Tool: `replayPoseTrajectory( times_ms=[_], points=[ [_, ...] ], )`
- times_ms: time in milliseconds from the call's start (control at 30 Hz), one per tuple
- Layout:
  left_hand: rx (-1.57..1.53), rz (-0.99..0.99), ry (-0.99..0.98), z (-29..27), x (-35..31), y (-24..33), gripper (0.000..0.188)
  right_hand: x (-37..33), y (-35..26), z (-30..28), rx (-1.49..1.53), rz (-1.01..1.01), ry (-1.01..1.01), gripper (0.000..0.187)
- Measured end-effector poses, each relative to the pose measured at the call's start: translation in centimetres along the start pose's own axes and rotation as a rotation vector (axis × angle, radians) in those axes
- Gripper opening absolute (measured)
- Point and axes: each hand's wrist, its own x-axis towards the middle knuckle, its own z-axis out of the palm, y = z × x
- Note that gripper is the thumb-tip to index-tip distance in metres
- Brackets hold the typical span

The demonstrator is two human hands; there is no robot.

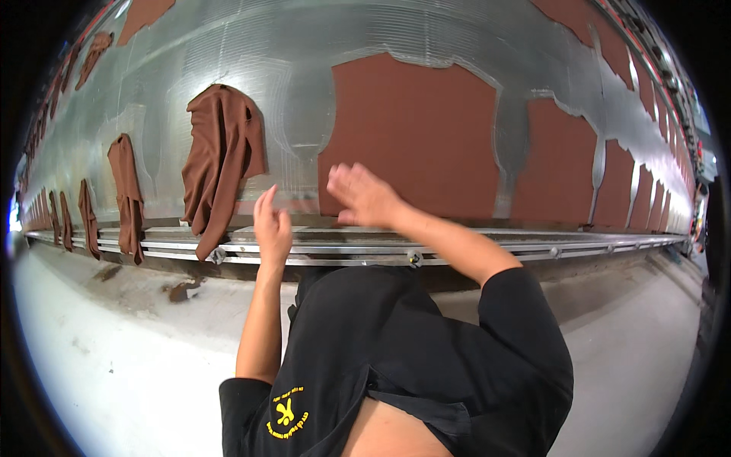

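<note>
A brown fabric panel [417, 141], shaped like a garment piece, lies flat on the grey metal table [297, 99] in front of me. Its outline has stepped upper corners and a curved right side. My right hand [362, 196], slightly blurred, is over the panel's lower left part with its fingers stretched out; whether it touches the cloth I cannot tell. Left of the panel, near the table's front edge, my left hand [272, 226] points forward with fingers extended and holds nothing. Beside it, a crumpled brown cloth piece [221, 156] lies in folds, its lower end hanging over the edge.
More flat brown panels [554, 164] continue to the right, with bare metal strips between them. Several bunched cloth pieces [127, 194] drape over the front edge at left. Metal rails [487, 238] with round fittings run along that edge, above a pale floor [137, 350].
</note>
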Motion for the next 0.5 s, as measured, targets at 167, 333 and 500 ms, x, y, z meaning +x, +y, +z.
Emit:
replayPoseTrajectory(
  times_ms=[167, 333, 500],
  points=[
    [-0.010, -0.124, 0.018, -4.2, -8.4, -2.6, 0.051, -0.4, 18.7, -5.6, -0.538, 0.358, 0.473, 0.048],
    [-0.183, -0.383, 0.090, -4.6, -16.6, -5.2, 0.045, -4.0, 22.6, -6.5, -0.424, 1.058, 0.366, 0.074],
    [-0.320, -0.487, 0.110, -3.7, -18.5, -7.5, 0.042, -3.9, 8.5, -0.5, -0.424, 0.455, 0.442, 0.070]
  ],
)
